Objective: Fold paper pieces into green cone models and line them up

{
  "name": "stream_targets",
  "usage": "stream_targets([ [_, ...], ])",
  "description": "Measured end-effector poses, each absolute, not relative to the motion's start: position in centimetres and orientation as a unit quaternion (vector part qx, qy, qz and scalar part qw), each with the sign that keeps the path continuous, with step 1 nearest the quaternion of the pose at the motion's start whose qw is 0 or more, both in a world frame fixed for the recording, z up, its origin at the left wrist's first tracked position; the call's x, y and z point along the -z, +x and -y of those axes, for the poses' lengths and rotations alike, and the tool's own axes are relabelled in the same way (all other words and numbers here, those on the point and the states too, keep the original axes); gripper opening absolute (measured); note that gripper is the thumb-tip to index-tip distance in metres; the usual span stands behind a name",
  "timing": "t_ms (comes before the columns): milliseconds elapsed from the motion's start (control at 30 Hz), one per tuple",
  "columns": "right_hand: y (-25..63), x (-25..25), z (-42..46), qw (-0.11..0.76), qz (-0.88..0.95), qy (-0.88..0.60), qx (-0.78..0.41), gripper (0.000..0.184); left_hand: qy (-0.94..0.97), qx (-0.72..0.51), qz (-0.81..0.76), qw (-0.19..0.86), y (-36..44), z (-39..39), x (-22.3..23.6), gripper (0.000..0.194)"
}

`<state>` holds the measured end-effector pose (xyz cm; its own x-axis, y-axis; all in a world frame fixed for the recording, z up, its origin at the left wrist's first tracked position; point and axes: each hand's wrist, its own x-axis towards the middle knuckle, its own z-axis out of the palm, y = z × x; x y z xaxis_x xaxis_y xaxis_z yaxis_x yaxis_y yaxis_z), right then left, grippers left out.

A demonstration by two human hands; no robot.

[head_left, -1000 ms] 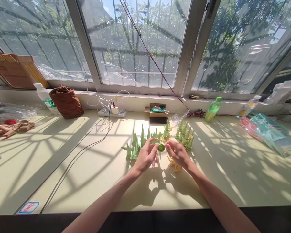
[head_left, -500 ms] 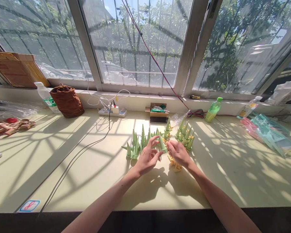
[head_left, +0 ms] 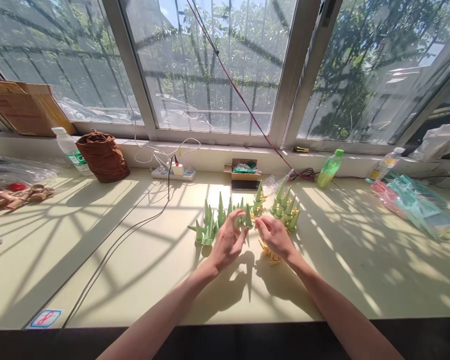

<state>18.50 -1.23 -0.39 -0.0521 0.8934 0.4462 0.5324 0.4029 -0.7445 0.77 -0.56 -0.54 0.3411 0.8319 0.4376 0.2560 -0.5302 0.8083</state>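
My left hand grips a small green plastic cone between thumb and fingers, its point upward, above the table. Just right of the cone's base, my right hand is closed in a pinch. Whatever lies between those fingertips is too small to make out. Under the right hand is a pile of small yellow pieces, partly hidden by it. Several similar green cones stand left of my left hand. Behind my right hand stands another group of cones, with yellow bits showing around their bases.
Behind the cones sits a small open cardboard box. A power strip with a dark cable lies to its left. A green bottle stands back right, near plastic bags. A brown bag is at the back left.
The cone in my left hand has gone from a tilt to nearly upright and shifted slightly left. My right hand's pinching fingers have moved a little left with it.
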Motion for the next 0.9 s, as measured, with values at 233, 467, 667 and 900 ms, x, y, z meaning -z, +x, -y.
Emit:
stream_targets([
  [233,18.9,0.9,1.2,0.462,0.744,-0.465,-0.130,0.030,0.658,-0.463,-0.384,0.453,0.8,0.6,-0.5,0.034],
  [467,19.0,0.7,1.3,0.450,0.752,-0.461,-0.141,0.032,0.678,-0.432,-0.369,0.466,0.6,0.7,-0.7,0.039],
  [667,19.0,0.8,1.3,0.447,0.738,-0.484,-0.145,0.035,0.689,-0.419,-0.362,0.469,0.4,0.8,-0.9,0.042],
  [900,18.7,0.5,1.4,0.449,0.696,-0.499,-0.256,0.042,0.731,-0.413,-0.363,0.404,0.3,0.8,-0.5,0.053],
])
